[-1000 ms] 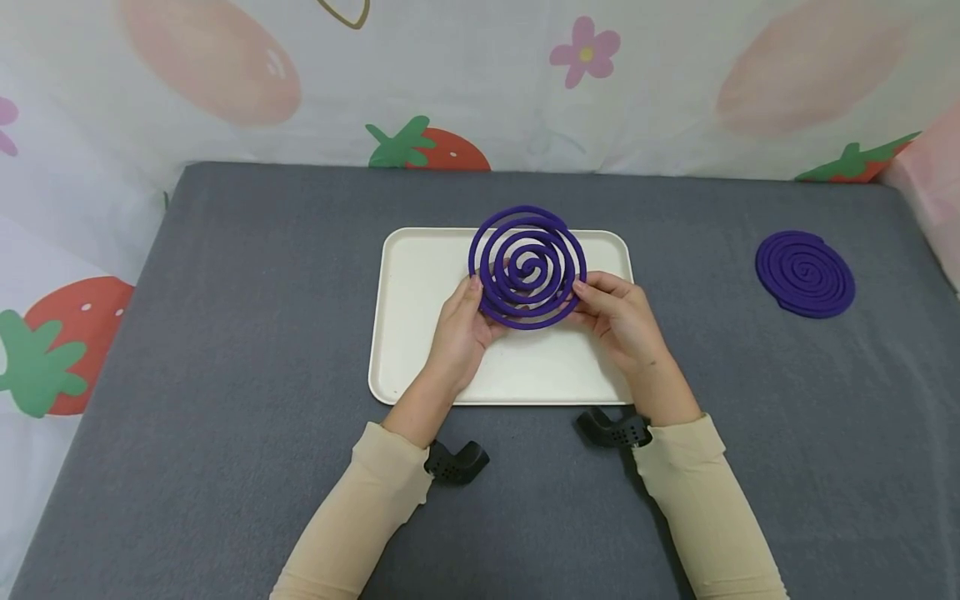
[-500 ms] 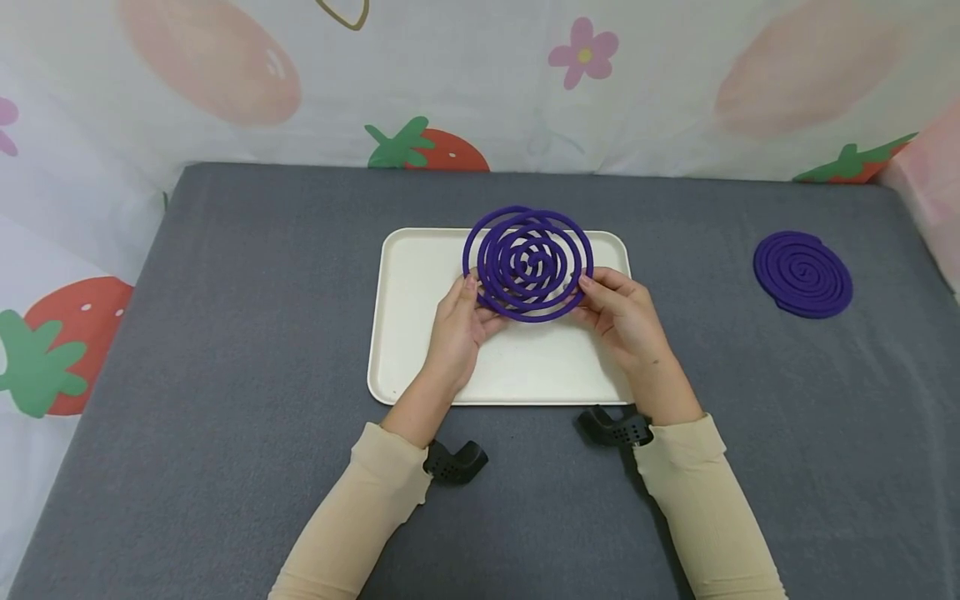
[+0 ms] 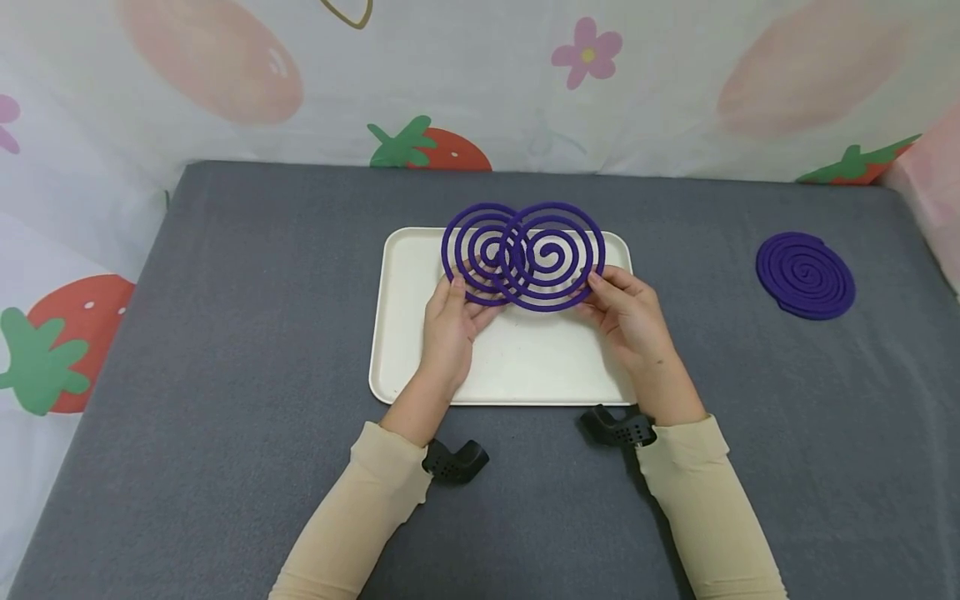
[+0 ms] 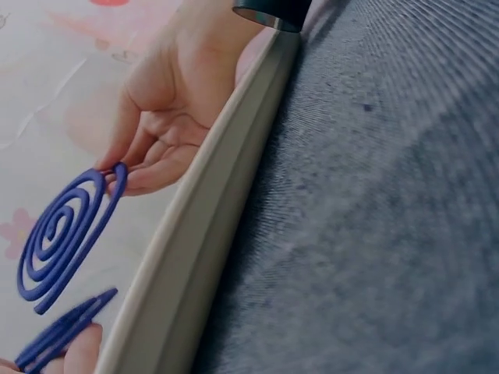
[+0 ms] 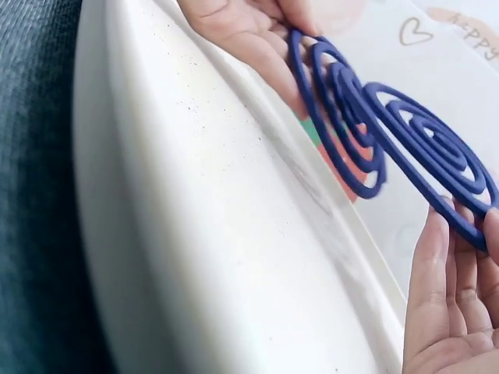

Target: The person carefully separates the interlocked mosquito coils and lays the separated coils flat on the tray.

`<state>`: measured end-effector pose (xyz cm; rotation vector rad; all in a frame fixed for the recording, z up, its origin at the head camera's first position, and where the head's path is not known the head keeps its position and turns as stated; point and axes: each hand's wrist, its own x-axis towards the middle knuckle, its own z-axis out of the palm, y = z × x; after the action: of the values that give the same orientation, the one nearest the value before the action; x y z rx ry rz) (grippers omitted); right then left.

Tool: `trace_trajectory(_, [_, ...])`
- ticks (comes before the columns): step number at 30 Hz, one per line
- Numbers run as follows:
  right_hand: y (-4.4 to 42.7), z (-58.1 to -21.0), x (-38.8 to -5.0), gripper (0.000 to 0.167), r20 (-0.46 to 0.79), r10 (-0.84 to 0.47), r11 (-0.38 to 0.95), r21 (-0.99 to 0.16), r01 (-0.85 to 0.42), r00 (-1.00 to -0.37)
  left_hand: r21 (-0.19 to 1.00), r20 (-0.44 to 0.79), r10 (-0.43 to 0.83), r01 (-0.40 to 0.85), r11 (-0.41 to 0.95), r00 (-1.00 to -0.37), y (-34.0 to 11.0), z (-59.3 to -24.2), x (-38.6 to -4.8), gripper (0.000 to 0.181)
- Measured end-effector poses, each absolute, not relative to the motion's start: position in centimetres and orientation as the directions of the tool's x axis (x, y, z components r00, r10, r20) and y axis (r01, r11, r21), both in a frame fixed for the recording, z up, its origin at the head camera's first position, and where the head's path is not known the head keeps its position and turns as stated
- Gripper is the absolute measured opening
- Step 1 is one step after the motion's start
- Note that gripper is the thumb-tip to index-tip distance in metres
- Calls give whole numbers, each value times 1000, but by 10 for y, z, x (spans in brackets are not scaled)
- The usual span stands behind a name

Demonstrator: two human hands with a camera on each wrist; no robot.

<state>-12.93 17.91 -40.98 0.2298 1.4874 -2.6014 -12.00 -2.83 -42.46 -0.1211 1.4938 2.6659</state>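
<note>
The fingers of the left hand (image 3: 447,333) pinch the near edge of a purple spiral (image 3: 483,250); those of the right hand (image 3: 630,325) pinch the near right edge of a second spiral (image 3: 551,246). The two overlap in the head view, the second in front; whether they touch I cannot tell. Both are held above a white tray (image 3: 540,367) on the grey desk (image 3: 262,292). Well to the right, a tightly wound purple coil (image 3: 806,275) lies flat on the desk.
</note>
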Motion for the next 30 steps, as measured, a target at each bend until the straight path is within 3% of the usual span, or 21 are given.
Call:
trace_trajectory(13, [181,-407,-129,11,-252,24,-588,-786,190,-967,784,-219,-72,-132,-607,-973,-36,-422,-124,38])
trace_trajectory(19, [181,-407,-129,11,-254,34,-590,-786,185,-967,837,-245,-55,-183,-516,-968,-45,-417,-125,35])
trace_trajectory(26, [182,-407,-130,11,-249,28,-592,-785,185,-968,907,-275,144,-306,-289,-951,-71,-413,-131,42])
trace_trajectory(30, [182,-408,-130,14,-256,26,-588,-786,193,-966,921,-282,163,-314,-231,-946,-79,-412,-133,45])
